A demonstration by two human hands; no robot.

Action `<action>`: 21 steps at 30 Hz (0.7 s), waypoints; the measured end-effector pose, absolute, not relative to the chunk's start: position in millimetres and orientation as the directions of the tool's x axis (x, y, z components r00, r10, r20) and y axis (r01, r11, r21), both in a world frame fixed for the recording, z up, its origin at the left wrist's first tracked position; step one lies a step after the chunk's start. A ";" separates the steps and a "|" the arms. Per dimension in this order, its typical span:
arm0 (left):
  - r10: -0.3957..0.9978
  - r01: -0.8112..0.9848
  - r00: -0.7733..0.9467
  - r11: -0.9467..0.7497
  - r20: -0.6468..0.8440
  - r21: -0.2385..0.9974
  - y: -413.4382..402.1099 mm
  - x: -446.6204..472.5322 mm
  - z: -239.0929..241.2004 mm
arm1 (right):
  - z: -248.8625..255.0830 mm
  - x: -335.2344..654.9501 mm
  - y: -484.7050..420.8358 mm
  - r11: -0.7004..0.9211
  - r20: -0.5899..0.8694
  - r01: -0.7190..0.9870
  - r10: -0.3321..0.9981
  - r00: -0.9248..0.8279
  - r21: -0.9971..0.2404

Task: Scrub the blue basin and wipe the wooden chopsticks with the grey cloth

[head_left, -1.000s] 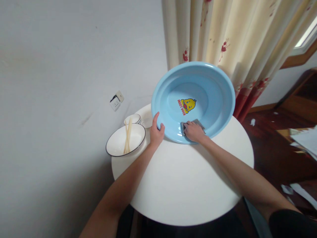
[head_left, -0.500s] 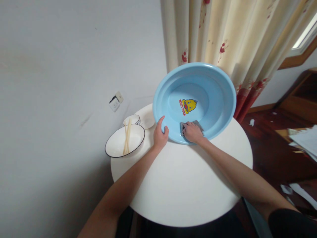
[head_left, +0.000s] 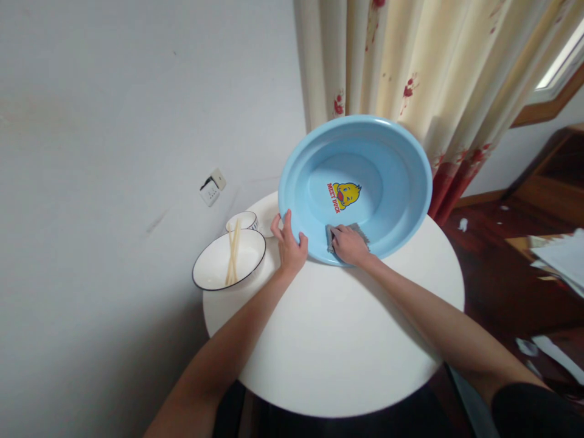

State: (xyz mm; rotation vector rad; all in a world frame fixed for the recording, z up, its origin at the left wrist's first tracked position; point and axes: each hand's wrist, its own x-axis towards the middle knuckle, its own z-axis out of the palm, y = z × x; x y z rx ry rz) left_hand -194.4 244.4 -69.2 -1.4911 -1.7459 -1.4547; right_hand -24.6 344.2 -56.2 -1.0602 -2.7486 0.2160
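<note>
Blue basin (head_left: 383, 194) tilted on surface (head_left: 337, 353) | left hand (head_left: 292, 250): fingers spread at rim, grip can't tell | right hand (head_left: 350, 245): fingers holding grey cloth (head_left: 361, 232) on inner wall | likely light, stiff, slick; take rim

The round, light-blue basin (head_left: 404, 188), glossy inside, stood tilted over the far part of the white table (head_left: 347, 340), far rim raised and hollow turned toward the near side. A yellow duck (head_left: 349, 193) beside red "MEET DUCK" lettering marked its floor. The gray cloth (head_left: 362, 233), partly hidden, lay against the near inner wall, slightly left of middle.
</note>
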 end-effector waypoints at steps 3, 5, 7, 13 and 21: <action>0.445 0.910 -0.279 -0.162 0.851 0.382 243.0 -195.8 -63.2 | -56.5 -24.9 344.0 0.729 0.117 0.655 0.681 -0.723 -0.201; 0.474 0.920 -0.229 -0.180 0.850 0.348 242.7 -197.7 -60.2 | -56.6 -25.1 344.0 0.728 0.115 0.655 0.682 -0.723 -0.200; 0.516 0.926 -0.171 -0.207 0.839 0.316 242.8 -200.7 -58.0 | -56.5 -25.0 344.0 0.730 0.114 0.654 0.680 -0.724 -0.199; 0.551 0.927 -0.100 -0.250 0.829 0.278 240.8 -209.8 -52.9 | -55.5 -23.6 344.6 0.723 0.108 0.659 0.686 -0.720 -0.207; 0.532 0.914 -0.107 -0.280 0.840 0.293 242.4 -207.5 -55.4 | -61.2 -30.3 339.9 0.814 0.239 0.477 0.561 -0.792 -0.331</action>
